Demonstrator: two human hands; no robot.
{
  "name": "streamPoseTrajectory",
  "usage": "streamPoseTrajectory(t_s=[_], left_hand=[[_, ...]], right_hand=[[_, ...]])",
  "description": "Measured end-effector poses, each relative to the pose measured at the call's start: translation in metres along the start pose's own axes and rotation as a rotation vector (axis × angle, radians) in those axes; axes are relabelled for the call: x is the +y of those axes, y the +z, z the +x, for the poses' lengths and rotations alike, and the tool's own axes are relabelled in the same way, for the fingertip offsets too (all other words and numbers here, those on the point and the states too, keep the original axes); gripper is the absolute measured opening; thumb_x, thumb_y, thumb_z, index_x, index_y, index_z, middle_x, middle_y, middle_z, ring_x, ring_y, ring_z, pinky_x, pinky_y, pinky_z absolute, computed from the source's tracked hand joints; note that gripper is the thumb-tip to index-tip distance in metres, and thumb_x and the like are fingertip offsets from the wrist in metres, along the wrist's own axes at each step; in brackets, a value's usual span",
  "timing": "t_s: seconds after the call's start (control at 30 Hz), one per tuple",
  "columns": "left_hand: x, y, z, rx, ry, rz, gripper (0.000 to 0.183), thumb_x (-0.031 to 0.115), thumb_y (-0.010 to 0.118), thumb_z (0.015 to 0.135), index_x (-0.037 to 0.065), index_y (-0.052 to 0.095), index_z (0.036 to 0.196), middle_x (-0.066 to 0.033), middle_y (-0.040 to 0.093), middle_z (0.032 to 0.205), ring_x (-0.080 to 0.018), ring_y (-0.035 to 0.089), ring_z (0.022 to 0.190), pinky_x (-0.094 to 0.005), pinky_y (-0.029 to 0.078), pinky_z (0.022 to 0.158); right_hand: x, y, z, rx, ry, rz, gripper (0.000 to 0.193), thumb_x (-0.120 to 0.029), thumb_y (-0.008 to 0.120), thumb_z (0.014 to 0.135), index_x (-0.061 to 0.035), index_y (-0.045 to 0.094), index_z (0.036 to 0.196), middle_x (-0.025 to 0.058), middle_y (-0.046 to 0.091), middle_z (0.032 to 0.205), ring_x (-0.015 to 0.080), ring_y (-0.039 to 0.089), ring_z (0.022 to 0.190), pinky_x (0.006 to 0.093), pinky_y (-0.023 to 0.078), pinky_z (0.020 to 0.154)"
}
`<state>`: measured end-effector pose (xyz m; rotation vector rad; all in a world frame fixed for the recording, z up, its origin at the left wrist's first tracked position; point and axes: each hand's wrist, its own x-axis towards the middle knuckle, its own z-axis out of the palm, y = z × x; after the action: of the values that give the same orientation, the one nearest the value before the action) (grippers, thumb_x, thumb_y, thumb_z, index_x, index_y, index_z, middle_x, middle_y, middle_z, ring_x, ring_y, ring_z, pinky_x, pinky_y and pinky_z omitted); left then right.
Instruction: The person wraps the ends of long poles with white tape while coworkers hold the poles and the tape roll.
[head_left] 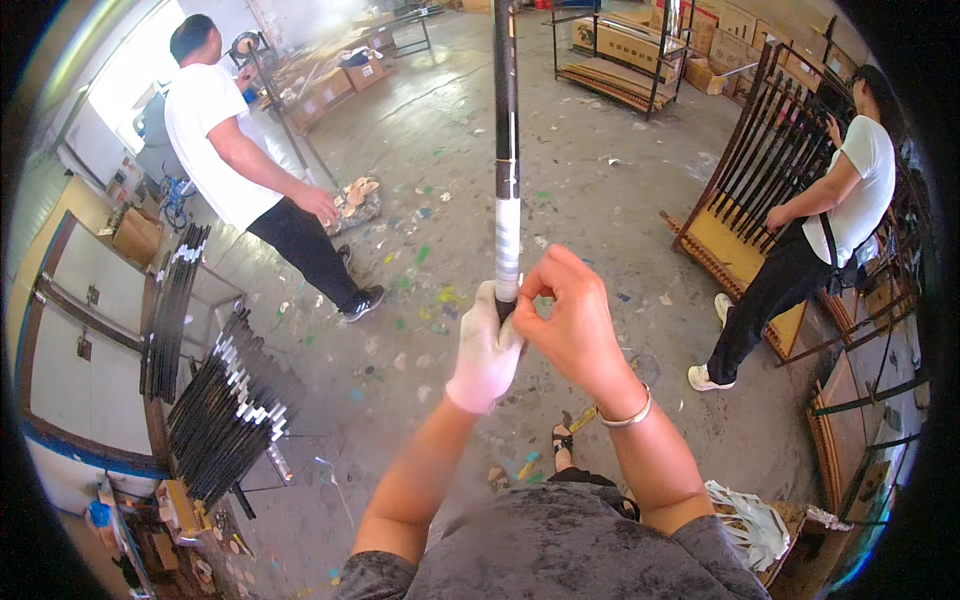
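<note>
A long black rod [507,120] rises from my hands to the top edge of the head view. White wrapping [507,235] covers a stretch of it just above my grip. In a thin white glove, my left hand [484,350] is closed around the rod's lower part. My bare right hand [568,320], with a silver bangle [627,409] at the wrist, is closed in a pinch against the rod's right side, just under the wrapping. Whatever lies between its thumb and forefinger is too small to make out.
Black rods with white bands [225,410] lie stacked on a stand at left. A person in white [215,130] stands far left; another [865,180] handles a slanted rack of dark rods [750,140] at right. Shelving [625,75] and cartons [735,25] stand behind.
</note>
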<state>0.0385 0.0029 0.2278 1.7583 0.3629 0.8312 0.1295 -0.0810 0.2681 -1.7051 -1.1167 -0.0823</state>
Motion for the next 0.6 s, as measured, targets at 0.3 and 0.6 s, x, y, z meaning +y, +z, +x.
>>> streamPoseTrajectory(t_s=[0.3,0.6], left_hand=[[0.006,-0.009,-0.001,-0.276,-0.385,-0.767,0.041,0.005,0.05,0.076,0.001,0.04,0.116,0.0008,0.038,0.058,-0.0102,0.035,0.04,-0.0257,0.031,0.035],[0.01,0.002,-0.003,-0.266,-0.41,-0.792,0.082,-0.001,0.043,0.068,0.006,0.018,0.145,0.0024,0.041,0.056,-0.0067,0.036,0.038,-0.0222,0.028,0.034]], right_hand=[[0.004,-0.033,-0.011,-0.108,0.086,0.106,0.018,0.0,0.066,0.073,-0.0015,0.067,0.091,0.0058,0.055,0.08,0.0146,0.053,0.073,0.0266,0.043,0.064],[0.001,-0.022,-0.016,-0.117,0.03,0.089,0.013,-0.001,0.066,0.074,-0.0003,0.068,0.087,0.0079,0.056,0.077,0.0182,0.057,0.069,0.0287,0.045,0.06]])
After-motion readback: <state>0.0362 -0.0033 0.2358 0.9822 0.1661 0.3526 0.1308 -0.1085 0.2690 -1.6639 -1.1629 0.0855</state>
